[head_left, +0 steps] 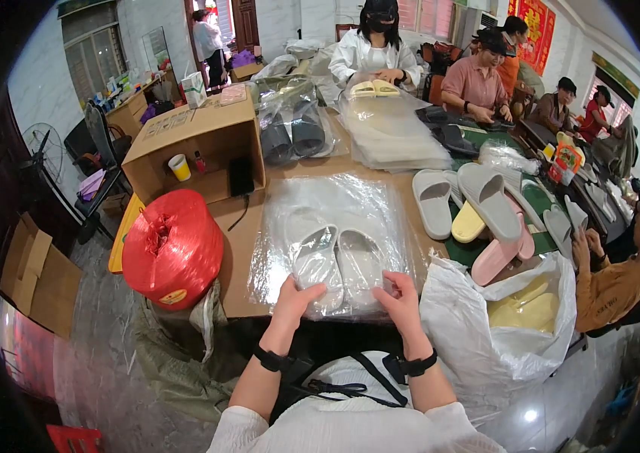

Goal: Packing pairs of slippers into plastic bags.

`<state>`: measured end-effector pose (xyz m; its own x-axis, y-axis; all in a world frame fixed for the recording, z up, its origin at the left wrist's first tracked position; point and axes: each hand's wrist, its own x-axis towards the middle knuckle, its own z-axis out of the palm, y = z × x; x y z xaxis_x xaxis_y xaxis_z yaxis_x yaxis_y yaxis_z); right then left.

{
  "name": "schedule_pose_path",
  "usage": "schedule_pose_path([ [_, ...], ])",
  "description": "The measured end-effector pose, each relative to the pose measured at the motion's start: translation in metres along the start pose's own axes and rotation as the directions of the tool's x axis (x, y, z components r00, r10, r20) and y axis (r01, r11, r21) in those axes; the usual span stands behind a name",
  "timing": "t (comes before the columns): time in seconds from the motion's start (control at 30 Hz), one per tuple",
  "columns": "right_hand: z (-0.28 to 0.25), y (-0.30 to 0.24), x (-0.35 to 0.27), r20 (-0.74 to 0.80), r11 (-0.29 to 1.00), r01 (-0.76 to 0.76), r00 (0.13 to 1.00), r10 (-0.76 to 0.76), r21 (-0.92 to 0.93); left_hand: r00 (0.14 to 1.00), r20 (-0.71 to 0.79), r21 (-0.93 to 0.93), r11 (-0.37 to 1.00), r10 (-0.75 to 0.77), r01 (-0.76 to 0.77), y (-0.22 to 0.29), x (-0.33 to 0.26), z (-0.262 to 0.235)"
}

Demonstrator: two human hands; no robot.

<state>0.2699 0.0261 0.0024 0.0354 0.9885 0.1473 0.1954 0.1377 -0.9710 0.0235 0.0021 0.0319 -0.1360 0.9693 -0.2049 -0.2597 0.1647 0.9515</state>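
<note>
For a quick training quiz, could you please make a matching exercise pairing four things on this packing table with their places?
Things:
1. red twine spool
2. pair of grey slippers in a clear bag
3. yellow cup
4. white sack of yellow slippers

Places:
A. inside the open cardboard box
B. at the table's right edge
C. under both hands (left hand, right hand)
D. at the table's left edge

Pairs: 1-D, 2-C, 3-A, 4-B

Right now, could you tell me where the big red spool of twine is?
In the head view, the red spool of twine sits at the table's near left corner, just below the open cardboard box and left of the clear bags.
</note>
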Motion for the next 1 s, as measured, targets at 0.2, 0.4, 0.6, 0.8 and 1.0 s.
schedule_pose_path([
  [0.2,0.006,-0.028,-0.018,0.016,0.909,-0.028,1.000,0.024,0.417,0.997,0.062,-0.195,0.980,0.045,-0.032,0.017,-0.025,0.014],
  [0.4,-0.004,-0.042,-0.015,0.278,0.831,-0.262,0.951,0.136,0.491,0.972,0.205,-0.326,0.944,0.118,-0.046,0.029,-0.039,0.019],
  [0.6,0.031,-0.039,-0.027,0.016,0.951,0.045,0.999,-0.052,0.306,0.973,0.197,-0.292,0.955,0.120,-0.059,0.010,-0.046,0.024],
  [0.8,0.019,-0.063,-0.054,0.390,0.928,-0.037,0.913,-0.120,0.371,0.983,0.134,-0.140,0.984,0.124,-0.106,0.022,-0.086,-0.020],
  [1.0,0.006,-0.049,-0.022,0.329,0.845,0.478,0.859,-0.393,-0.239,0.939,-0.142,0.344,0.905,0.313,-0.250,0.058,-0.189,-0.172],
])
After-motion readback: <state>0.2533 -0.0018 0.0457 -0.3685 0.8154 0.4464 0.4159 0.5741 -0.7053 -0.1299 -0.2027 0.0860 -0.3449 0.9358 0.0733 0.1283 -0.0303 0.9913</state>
